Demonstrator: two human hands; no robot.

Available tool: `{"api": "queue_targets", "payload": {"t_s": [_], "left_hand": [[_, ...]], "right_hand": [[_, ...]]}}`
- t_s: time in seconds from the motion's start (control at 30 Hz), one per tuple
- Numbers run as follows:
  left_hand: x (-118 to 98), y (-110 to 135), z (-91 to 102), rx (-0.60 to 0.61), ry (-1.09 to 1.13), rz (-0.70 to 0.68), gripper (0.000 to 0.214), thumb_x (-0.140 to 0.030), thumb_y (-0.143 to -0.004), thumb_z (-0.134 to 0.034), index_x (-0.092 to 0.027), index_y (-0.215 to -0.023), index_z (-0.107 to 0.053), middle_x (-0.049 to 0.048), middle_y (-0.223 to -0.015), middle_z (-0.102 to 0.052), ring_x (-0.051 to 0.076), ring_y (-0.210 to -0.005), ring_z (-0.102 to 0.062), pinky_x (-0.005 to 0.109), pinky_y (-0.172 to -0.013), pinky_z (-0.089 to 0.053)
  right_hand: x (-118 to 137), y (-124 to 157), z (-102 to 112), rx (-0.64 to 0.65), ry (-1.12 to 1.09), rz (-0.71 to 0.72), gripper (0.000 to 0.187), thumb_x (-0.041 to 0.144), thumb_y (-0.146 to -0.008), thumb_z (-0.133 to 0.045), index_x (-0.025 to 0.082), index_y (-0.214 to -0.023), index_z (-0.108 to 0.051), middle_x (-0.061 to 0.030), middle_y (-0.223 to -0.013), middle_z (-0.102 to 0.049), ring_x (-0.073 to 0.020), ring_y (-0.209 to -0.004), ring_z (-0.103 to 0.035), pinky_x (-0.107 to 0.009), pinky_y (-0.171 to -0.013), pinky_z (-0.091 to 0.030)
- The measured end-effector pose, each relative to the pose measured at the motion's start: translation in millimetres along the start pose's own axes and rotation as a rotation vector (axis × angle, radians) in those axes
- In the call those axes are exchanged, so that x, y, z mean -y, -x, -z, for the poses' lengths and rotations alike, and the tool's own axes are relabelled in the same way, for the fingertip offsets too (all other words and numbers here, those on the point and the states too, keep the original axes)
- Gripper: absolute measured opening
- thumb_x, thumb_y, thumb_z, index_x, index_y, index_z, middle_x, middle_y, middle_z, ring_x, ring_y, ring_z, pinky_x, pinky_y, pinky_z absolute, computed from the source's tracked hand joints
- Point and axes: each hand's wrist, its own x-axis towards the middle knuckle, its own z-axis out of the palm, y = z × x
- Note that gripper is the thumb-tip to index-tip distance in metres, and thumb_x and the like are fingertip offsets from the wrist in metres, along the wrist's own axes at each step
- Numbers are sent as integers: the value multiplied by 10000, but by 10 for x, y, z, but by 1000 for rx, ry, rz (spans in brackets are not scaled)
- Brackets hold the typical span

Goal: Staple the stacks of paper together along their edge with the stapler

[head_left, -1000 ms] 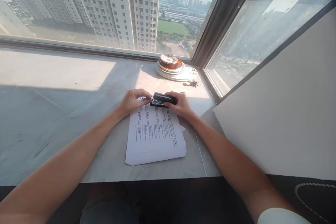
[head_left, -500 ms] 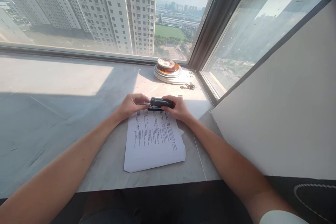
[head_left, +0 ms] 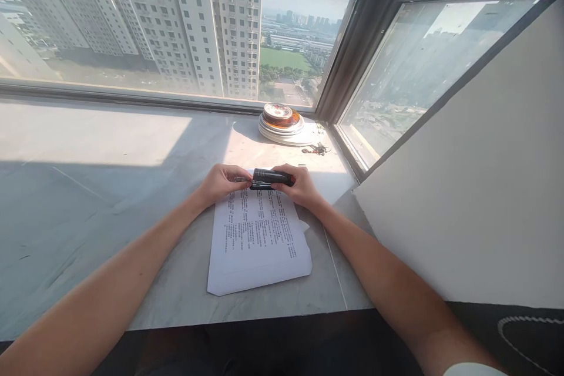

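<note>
A black stapler (head_left: 269,176) is held sideways just above the far end of a printed paper stack (head_left: 259,247). Wrapped round its right end is my right hand (head_left: 299,186), thumb in front and fingers behind. My left hand (head_left: 224,182) is closed at the stapler's left end, pinching a slim silvery metal piece (head_left: 241,179) between thumb and fingers. Whether this piece is a staple strip or a part of the stapler, I cannot tell. The stapler's top and lower part show a narrow gap with metal inside. Both hands touch the stapler or its end.
Stacked plates and small dishes (head_left: 279,124) stand by the window corner, with a bunch of keys (head_left: 316,149) in front of them. The marble sill (head_left: 88,235) ends at a front edge near me. A white wall (head_left: 476,188) bounds the right side.
The view has tilted up slightly, so everything sits a little lower. My left fingers have shifted slightly around the metal piece at the stapler's end. The right hand's grip is unchanged.
</note>
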Motion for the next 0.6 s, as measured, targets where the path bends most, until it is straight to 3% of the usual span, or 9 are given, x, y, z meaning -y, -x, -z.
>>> {"api": "queue_targets", "payload": {"t_s": [0.23,0.33,0.6], "left_hand": [[-119,65,114,1,-112,-92,190,-404,-915,-830,-276,-1047,-876,89,-1131,-839,259,-1090,-789,441,-1051,-615],[-167,79,82,26,-85,-115,190,-395,-915,-834,-257,-1042,-869,85,-1074,-845,252,-1036,-794,429,-1003,-627],[-166,69,-67,-28,-78,-179,457,-484,-784,-946,-234,-1099,-730,57,-1087,-770,222,-955,-744,402,-922,-589]], "right_hand": [[-61,-26,260,-31,-155,-102,322,387,-808,-877,221,-1076,-811,-31,-987,-796,-201,-902,-718,-345,-804,-570],[-80,-32,368,16,-204,-134,355,421,-772,-907,214,-1045,-817,-31,-978,-791,-206,-897,-716,-345,-800,-572],[153,15,59,155,-290,-36,414,467,-825,-885,207,-1129,-782,-62,-1022,-772,-223,-911,-707,-363,-799,-588]]}}
